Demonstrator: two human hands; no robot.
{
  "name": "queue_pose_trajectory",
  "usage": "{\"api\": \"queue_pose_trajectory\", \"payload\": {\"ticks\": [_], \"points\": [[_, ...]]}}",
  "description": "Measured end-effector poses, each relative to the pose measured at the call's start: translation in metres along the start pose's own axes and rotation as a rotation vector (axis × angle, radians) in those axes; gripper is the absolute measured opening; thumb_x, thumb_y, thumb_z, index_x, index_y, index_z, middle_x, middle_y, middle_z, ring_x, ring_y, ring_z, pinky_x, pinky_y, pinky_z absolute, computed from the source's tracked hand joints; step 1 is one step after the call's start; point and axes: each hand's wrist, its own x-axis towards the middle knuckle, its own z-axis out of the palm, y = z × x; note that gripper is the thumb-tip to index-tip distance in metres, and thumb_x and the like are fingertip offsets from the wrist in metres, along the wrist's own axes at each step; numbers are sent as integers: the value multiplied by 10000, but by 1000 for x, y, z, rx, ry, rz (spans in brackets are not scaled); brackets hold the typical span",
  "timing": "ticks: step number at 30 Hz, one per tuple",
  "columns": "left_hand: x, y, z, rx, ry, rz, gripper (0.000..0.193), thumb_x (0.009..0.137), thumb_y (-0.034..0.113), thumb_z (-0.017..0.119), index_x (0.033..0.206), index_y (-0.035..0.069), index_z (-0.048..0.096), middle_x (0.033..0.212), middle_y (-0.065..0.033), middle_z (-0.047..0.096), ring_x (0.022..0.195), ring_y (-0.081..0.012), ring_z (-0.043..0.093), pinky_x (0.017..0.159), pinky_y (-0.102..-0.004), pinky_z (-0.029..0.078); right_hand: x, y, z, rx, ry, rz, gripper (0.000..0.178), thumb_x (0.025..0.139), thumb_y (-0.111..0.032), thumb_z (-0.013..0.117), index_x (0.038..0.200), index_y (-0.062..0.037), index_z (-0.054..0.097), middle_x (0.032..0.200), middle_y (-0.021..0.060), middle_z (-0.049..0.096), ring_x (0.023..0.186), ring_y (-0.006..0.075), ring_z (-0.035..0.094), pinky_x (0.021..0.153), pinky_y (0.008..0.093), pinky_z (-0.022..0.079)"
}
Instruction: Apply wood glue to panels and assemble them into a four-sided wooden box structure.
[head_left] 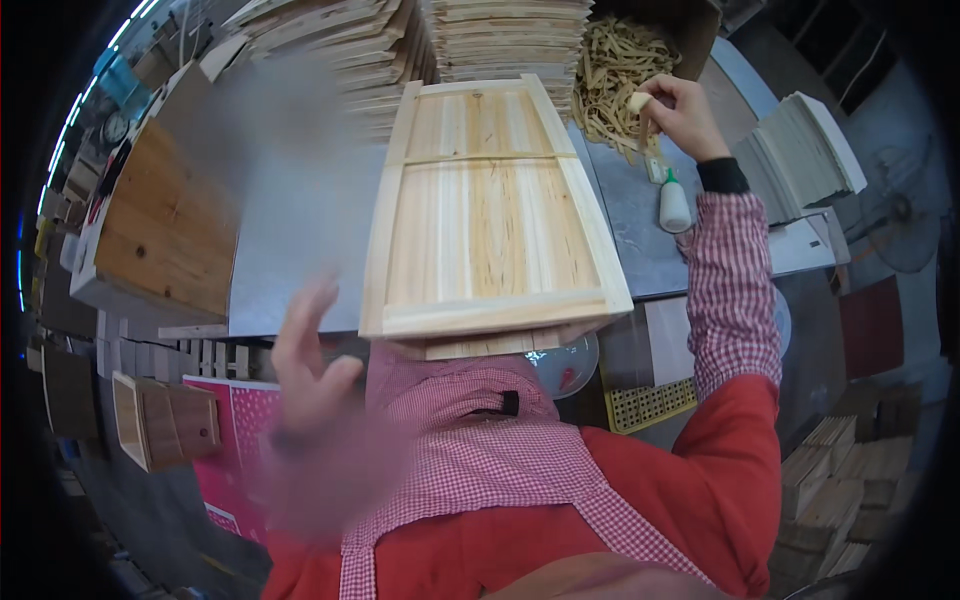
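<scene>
A pale wooden box [480, 220] with tapered sides lies in front of me, overhanging the near edge of the table. One tan elastic band [490, 156] runs across its upper part. To its left, my left hand [312, 355] is raised and blurred by motion, its fingers apart and nothing visible in them. Over by a heap of tan bands [622, 75], my right hand [682, 112] pinches a tan band [643, 128] that hangs from the fingertips. Something pale covers one of those fingertips. A white glue bottle [674, 205] with a green cap stands below that hand.
Stacks of wooden panels [508, 40] rise behind the box. At the left is a large brown wooden box [165, 220]; at the right, a pile of grey-white boards [800, 155]. A smaller wooden box [165, 420] sits low left, beside a pink patterned sheet [235, 440].
</scene>
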Motion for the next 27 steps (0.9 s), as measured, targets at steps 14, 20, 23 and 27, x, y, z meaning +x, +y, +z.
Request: {"api": "queue_pose_trajectory", "payload": {"ticks": [14,20,23,27], "points": [[-7,43,60,-276,-134,64,245,863,37,648,1089,-55,626,997,-105,646,869,-152,629,773,-245,490,-206,-213,105,-78,-170,-418,122,731,-19,701,830,-14,630,782,99,644,674,224,602,598,276,453],[-41,32,43,-655,-277,-202,124,882,30,613,969,-36,672,896,-71,644,858,-129,600,772,-252,487,-253,-217,124,353,-214,-469,100,742,12,687,779,-11,597,740,82,622,632,186,565,674,305,452],[-53,28,18,-775,-639,-446,91,877,56,628,901,-22,668,793,-49,612,651,-102,563,703,-239,489,-267,-212,112,345,-409,-462,111,730,-28,710,742,-33,600,699,77,595,622,192,563,745,364,447],[-51,31,-19,61,-693,189,90,813,101,685,837,37,626,763,-42,587,761,-184,588,932,-339,415,-264,-192,77,80,-396,-567,110,759,-61,683,694,-51,594,656,62,566,596,191,546,858,438,426]]}}
